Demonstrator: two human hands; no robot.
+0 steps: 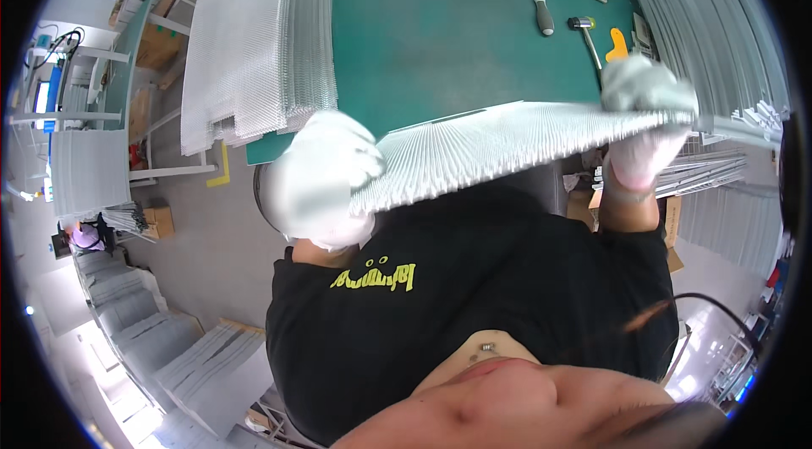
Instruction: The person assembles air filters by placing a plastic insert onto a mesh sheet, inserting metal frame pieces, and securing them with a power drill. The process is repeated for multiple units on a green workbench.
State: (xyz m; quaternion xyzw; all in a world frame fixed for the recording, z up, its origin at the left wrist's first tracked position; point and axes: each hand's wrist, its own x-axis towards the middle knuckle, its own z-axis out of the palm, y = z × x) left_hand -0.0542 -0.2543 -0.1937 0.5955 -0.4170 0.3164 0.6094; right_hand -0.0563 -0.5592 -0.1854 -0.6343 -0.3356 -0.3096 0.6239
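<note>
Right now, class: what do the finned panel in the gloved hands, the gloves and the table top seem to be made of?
Finned panel: probably thin aluminium, silvery sheen, fine parallel ribs.
Gloves, left hand and right hand: white knitted fabric, likely cotton, soft matte look.
Table top: green mat, maybe rubber or vinyl, smooth and dull.

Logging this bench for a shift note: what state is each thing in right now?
Finned panel: held level above the table edge.
Left hand: gloved, gripping the panel's end.
Right hand: gloved, gripping the other end.
Panel stack: piled on the green table.
Screwdriver: lying flat.
</note>
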